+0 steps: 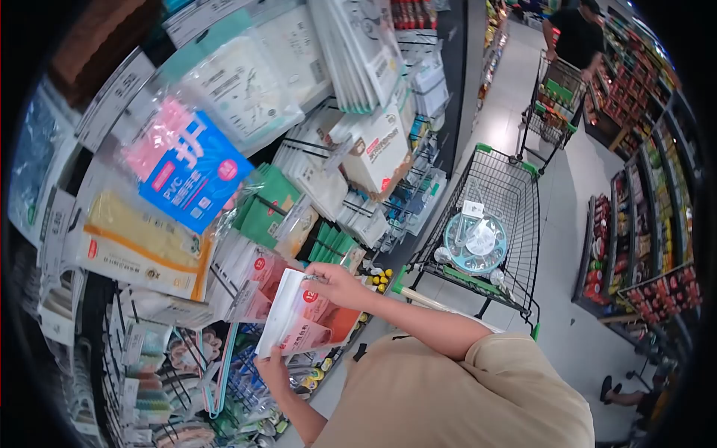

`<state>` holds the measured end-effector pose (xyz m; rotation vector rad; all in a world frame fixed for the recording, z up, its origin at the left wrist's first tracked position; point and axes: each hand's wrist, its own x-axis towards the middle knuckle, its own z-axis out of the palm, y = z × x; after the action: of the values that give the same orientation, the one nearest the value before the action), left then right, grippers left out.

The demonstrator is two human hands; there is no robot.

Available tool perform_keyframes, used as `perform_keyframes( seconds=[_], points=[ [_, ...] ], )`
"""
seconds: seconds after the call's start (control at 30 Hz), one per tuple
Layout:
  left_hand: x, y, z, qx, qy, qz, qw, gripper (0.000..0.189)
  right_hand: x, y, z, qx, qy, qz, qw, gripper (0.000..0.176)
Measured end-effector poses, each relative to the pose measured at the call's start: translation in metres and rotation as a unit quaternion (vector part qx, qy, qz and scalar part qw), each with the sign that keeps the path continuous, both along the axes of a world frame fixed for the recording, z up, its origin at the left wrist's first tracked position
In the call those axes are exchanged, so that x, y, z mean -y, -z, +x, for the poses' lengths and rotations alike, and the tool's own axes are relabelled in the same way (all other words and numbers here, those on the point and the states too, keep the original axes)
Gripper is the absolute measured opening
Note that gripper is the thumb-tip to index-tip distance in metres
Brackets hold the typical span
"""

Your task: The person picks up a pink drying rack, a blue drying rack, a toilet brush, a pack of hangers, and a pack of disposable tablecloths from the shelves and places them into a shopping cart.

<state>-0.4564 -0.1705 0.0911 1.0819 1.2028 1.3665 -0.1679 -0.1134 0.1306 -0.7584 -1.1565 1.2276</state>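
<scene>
A flat white packet point(299, 328) with a red "12" circle and an orange-red printed panel is held tilted between my hands. My right hand point(332, 285) is closed on its upper edge, fingers over the front. My left hand point(273, 372) pinches its lower left corner, thumb on the front. Just behind the packet, similar red-and-white packets point(258, 272) hang on shelf hooks. Above them hang a blue and pink PVC glove packet point(196, 175) and green packets point(267, 205). A yellow packet with an orange border point(146, 243) hangs to the left.
A black wire shopping cart point(515, 216) with green corners stands to the right, holding a round teal item point(476, 243). Beyond it, a person in black point(579, 33) pushes another cart point(556, 112). Stocked shelves point(650, 194) line the aisle's far side.
</scene>
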Motion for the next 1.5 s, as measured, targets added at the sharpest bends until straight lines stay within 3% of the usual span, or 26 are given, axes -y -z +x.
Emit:
perform_keyframes(
  seconds=[0.07, 0.27, 0.37, 0.43, 0.5, 0.57, 0.6, 0.63, 0.7, 0.73, 0.93, 1.07, 1.17, 1.23, 1.5],
  points=[
    [-0.002, -0.027, 0.006, -0.164, 0.051, -0.043, 0.984, 0.025, 0.004, 0.002, 0.009, -0.001, 0.008, 0.005, 1.000, 0.019],
    [-0.027, -0.063, 0.027, -0.238, 0.209, -0.038, 0.948, 0.028, 0.029, -0.012, 0.053, 0.055, 0.077, 0.013, 0.995, 0.023],
    [-0.046, -0.073, 0.034, -0.263, 0.291, -0.043, 0.919, 0.031, 0.047, -0.024, 0.076, 0.137, 0.139, 0.044, 0.980, 0.025],
    [-0.056, -0.098, 0.056, -0.252, 0.423, -0.035, 0.870, 0.033, 0.058, -0.027, 0.089, 0.162, 0.166, 0.050, 0.971, 0.026],
    [-0.069, -0.110, 0.073, -0.277, 0.466, -0.041, 0.840, 0.038, 0.070, -0.035, 0.103, 0.167, 0.187, 0.046, 0.967, 0.025],
    [-0.079, -0.129, 0.111, -0.251, 0.557, -0.030, 0.791, 0.054, 0.081, -0.037, 0.117, 0.171, 0.207, 0.043, 0.962, 0.024],
    [-0.086, -0.134, 0.127, -0.277, 0.587, -0.014, 0.761, 0.042, 0.087, -0.038, 0.124, 0.187, 0.222, 0.044, 0.956, 0.024],
    [-0.089, -0.143, 0.147, -0.278, 0.592, -0.011, 0.756, 0.042, 0.092, -0.038, 0.130, 0.203, 0.238, 0.045, 0.949, 0.024],
    [-0.085, -0.165, 0.196, -0.450, 0.631, 0.024, 0.632, 0.039, 0.106, -0.044, 0.142, 0.206, 0.254, 0.049, 0.944, 0.024],
    [-0.074, -0.181, 0.220, -0.473, 0.631, -0.010, 0.614, 0.037, 0.113, -0.046, 0.148, 0.209, 0.263, 0.053, 0.941, 0.024],
    [-0.083, -0.148, 0.285, -0.434, 0.723, 0.071, 0.532, 0.038, 0.155, -0.044, 0.183, 0.269, 0.339, 0.070, 0.899, 0.023],
    [-0.078, -0.128, 0.319, -0.405, 0.767, 0.060, 0.494, 0.040, 0.188, -0.044, 0.205, 0.270, 0.372, 0.051, 0.887, 0.022],
    [-0.064, -0.120, 0.349, -0.346, 0.812, 0.005, 0.470, 0.048, 0.212, -0.039, 0.220, 0.255, 0.379, 0.048, 0.889, 0.023],
    [-0.054, -0.113, 0.367, -0.316, 0.841, -0.104, 0.427, 0.072, 0.230, -0.035, 0.229, 0.226, 0.375, 0.020, 0.899, 0.023],
    [-0.033, -0.074, 0.398, -0.269, 0.878, -0.149, 0.367, 0.080, 0.273, -0.020, 0.243, 0.174, 0.377, -0.035, 0.909, 0.025]
  ],
)
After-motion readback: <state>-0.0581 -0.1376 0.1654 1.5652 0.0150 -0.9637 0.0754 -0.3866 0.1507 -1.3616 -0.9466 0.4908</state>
